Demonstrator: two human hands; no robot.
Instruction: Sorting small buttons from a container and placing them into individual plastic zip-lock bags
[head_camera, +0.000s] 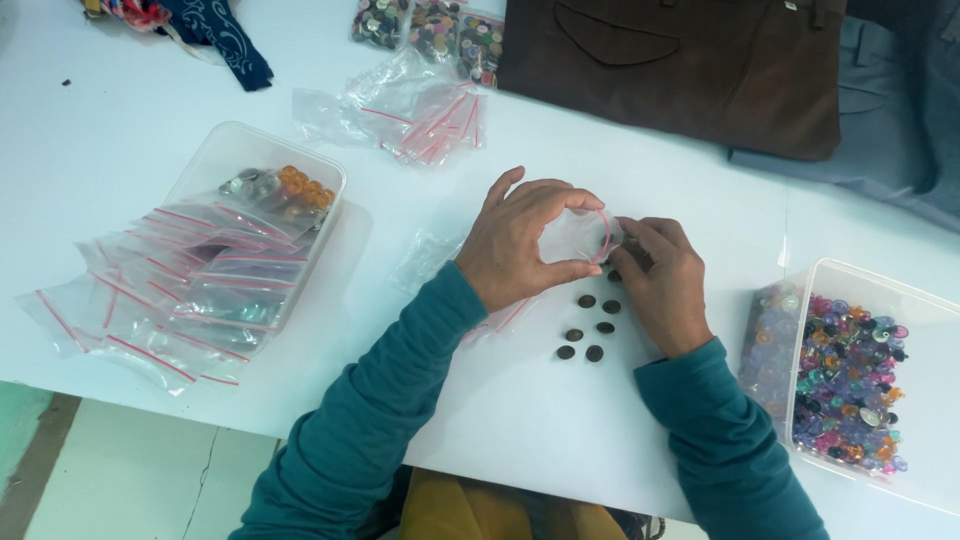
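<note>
- A white worktop (520, 430) fills the view, with a strip of pale floor showing at its near left edge.
- Nearest, two teal sleeves reach in from the near edge towards the middle of the worktop.
- At near right a clear tub (935, 300) holds a heap of mixed coloured buttons (845, 380).
- In the middle, six dark brown buttons (590, 327) lie loose on the worktop, just near of the hands and apart from each other; judging by that, these are not yet bagged.
- The left hand (520, 250) pinches a small clear zip bag (580, 235) between thumb and forefinger, the fingers curved around its mouth and holding it open.
- The right hand (660, 280) has its fingers pressed together at the bag's red-striped edge; one dark button shows just under them. Whether any sit inside the bag I cannot tell.
- At left, a second clear tub (220, 160) holds orange and silvery buttons, with a spill of empty zip bags (170, 290) over and beside it.
- Farther off lie more empty bags (430, 110).
- Farther still, filled bags of buttons (440, 30) suggest earlier portions done.
- At the far edge rest a brown garment (680, 70), a grey-blue cloth (890, 110) and a dark blue patterned fabric (220, 30).
</note>
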